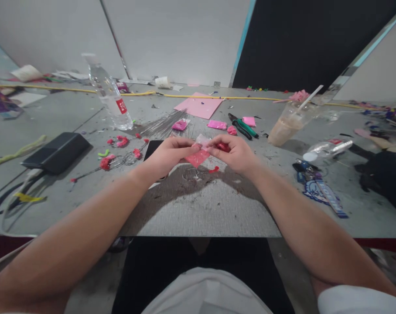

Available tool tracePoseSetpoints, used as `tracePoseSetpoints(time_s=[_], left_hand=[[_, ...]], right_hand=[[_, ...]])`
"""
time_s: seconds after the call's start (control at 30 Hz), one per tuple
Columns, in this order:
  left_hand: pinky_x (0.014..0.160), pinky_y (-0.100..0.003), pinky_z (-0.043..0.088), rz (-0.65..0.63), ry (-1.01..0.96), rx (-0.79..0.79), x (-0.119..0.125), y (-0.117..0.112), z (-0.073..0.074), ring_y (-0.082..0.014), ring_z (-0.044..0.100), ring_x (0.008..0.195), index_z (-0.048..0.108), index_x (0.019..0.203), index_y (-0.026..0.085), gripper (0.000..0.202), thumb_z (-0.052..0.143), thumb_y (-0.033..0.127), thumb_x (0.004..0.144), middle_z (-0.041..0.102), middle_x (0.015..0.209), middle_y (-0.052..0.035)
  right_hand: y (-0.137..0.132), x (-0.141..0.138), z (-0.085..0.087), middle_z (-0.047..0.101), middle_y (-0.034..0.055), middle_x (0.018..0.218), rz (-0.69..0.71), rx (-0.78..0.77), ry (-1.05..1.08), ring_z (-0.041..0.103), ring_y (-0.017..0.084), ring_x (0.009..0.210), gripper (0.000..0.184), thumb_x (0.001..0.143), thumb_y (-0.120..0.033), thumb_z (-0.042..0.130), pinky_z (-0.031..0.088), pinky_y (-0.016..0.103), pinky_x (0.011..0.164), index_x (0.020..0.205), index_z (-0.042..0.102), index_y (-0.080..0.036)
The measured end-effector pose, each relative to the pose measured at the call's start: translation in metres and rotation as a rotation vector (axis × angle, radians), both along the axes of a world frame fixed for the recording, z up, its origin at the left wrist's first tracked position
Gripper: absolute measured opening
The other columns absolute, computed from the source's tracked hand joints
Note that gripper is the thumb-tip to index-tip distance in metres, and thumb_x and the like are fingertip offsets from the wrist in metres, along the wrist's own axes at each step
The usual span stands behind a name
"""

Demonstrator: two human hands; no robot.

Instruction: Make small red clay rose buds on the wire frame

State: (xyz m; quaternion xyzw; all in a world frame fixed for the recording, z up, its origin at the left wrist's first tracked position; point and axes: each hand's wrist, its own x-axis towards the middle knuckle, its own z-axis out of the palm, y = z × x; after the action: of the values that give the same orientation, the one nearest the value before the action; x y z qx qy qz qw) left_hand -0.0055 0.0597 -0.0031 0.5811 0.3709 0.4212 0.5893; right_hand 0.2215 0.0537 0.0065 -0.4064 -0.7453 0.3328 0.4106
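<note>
Between my two hands is a small clear plastic packet (198,158) with something red or pink in it. My left hand (173,152) pinches its left edge between thumb and fingers. The upper right edge is pinched by my right hand (233,153), and a shiny red lump (223,147) shows among those fingers. Under the hands lie a coil of thin wire (191,175) and a small red piece (214,169). A dark phone (152,149) is partly hidden behind my left hand. Beyond are pink packets (216,125) and a bundle of thin wires (167,123).
Green-handled pliers (245,128) lie past my right hand. A water bottle (109,98) and a black power bank (57,152) stand left. To the right are an iced drink cup (288,124), a lying bottle (329,149) and keychains (320,189). Red wire flowers (107,162) lie left.
</note>
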Motion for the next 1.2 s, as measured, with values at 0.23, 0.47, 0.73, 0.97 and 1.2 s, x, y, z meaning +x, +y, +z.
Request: tracePoseSetpoints(time_s=[0.23, 0.47, 0.73, 0.97, 1.2], left_hand=[[0.06, -0.026, 0.049, -0.006, 0.065, 0.067, 0.0, -0.005, 0.005, -0.0121, 0.062, 0.065, 0.079, 0.092, 0.02, 0.023, 0.085, 0.04, 0.081, 0.071, 0.077, -0.0017], [0.084, -0.031, 0.059, 0.036, -0.017, 0.06, 0.005, -0.008, 0.002, -0.0148, 0.07, 0.084, 0.079, 0.093, 0.019, 0.029, 0.088, 0.042, 0.077, 0.076, 0.092, -0.0038], [0.084, -0.034, 0.061, 0.139, -0.089, -0.055, 0.023, -0.03, -0.002, -0.0149, 0.07, 0.081, 0.075, 0.086, 0.017, 0.031, 0.092, 0.039, 0.072, 0.073, 0.089, -0.0025], [0.079, -0.032, 0.058, 0.205, -0.1, -0.109, 0.023, -0.028, -0.003, -0.0148, 0.069, 0.078, 0.075, 0.081, 0.015, 0.03, 0.092, 0.039, 0.072, 0.073, 0.085, -0.0039], [0.074, -0.027, 0.054, 0.195, -0.11, -0.07, 0.018, -0.025, 0.002, -0.0114, 0.066, 0.075, 0.077, 0.079, 0.016, 0.026, 0.091, 0.037, 0.073, 0.073, 0.083, -0.0024]], right_hand=[[0.0, -0.002, 0.0, 0.056, -0.0021, 0.073, 0.101, -0.094, 0.077, 0.046, 0.012, 0.064, 0.028, 0.08, -0.04, 0.083, 0.039, 0.029, 0.06, 0.085, 0.064, -0.02], [0.002, -0.007, -0.004, 0.045, -0.0066, 0.065, 0.01, -0.171, 0.158, 0.037, 0.01, 0.056, 0.045, 0.077, -0.059, 0.081, 0.032, 0.028, 0.051, 0.094, 0.064, -0.02], [0.002, -0.002, 0.005, 0.054, -0.0041, 0.063, -0.048, -0.153, 0.162, 0.041, 0.01, 0.057, 0.042, 0.071, -0.055, 0.087, 0.031, 0.027, 0.053, 0.079, 0.069, -0.018], [0.004, -0.001, 0.001, 0.05, -0.0058, 0.058, -0.047, -0.177, 0.183, 0.042, 0.01, 0.056, 0.032, 0.072, -0.046, 0.084, 0.031, 0.027, 0.053, 0.078, 0.07, -0.018], [0.003, -0.005, -0.003, 0.048, -0.0067, 0.058, -0.032, -0.192, 0.263, 0.041, 0.009, 0.053, 0.026, 0.075, -0.043, 0.078, 0.032, 0.026, 0.052, 0.076, 0.065, -0.02]])
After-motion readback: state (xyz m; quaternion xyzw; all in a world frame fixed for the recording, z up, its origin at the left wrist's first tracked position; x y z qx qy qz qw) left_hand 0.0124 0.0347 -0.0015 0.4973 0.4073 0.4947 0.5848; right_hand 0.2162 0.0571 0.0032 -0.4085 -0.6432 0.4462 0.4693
